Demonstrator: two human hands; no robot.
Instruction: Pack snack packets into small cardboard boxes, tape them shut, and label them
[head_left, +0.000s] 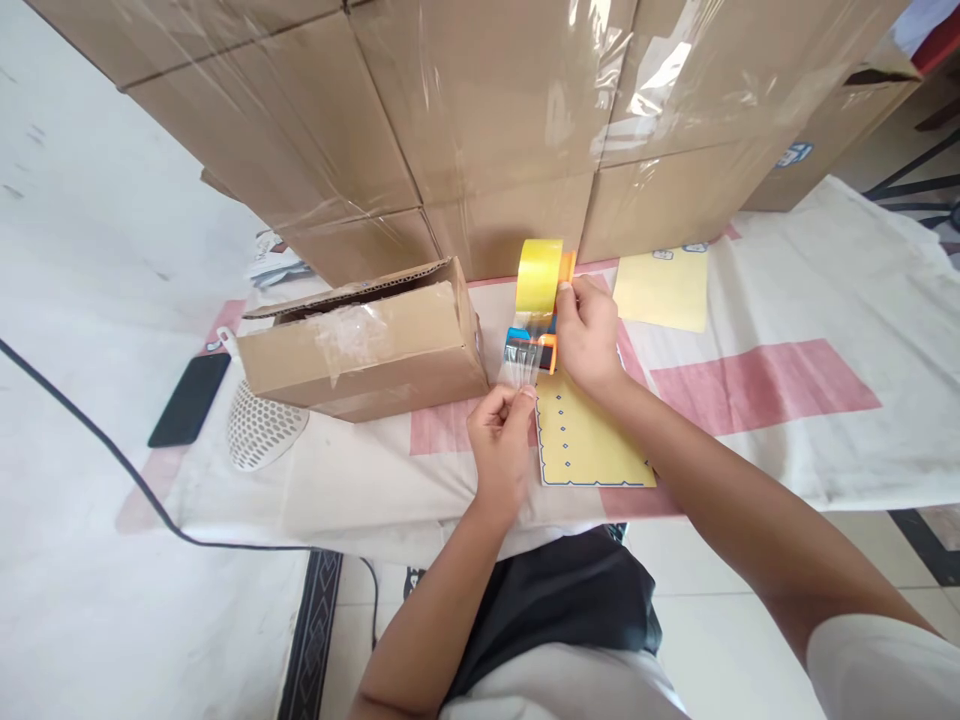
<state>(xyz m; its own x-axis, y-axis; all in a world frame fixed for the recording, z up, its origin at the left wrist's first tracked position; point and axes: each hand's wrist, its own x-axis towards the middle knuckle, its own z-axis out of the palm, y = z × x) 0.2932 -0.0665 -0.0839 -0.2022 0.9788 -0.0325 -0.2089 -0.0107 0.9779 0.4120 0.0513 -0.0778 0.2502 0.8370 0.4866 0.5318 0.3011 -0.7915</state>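
My right hand (pixel 590 330) is closed around a tape dispenser (pixel 541 352) with orange and blue parts, which carries a yellow roll of tape (pixel 539 276). From its front edge runs clear tape (pixel 523 368), the end pinched between the thumb and fingers of my left hand (pixel 504 440). Left of both hands lies a small cardboard box (pixel 360 355) with a loose top flap and clear tape stuck across one side. Below the dispenser is a yellow sheet (pixel 592 435) with a blue patterned border, partly hidden by my right forearm.
Large cardboard boxes (pixel 495 120) wrapped in clear film stand along the back. A black phone (pixel 190 400) and a white perforated basket-like object (pixel 262 425) lie at the left, near a black cable (pixel 135 475). Another yellow sheet (pixel 664 290) rests on the cloth (pixel 765 400) at right.
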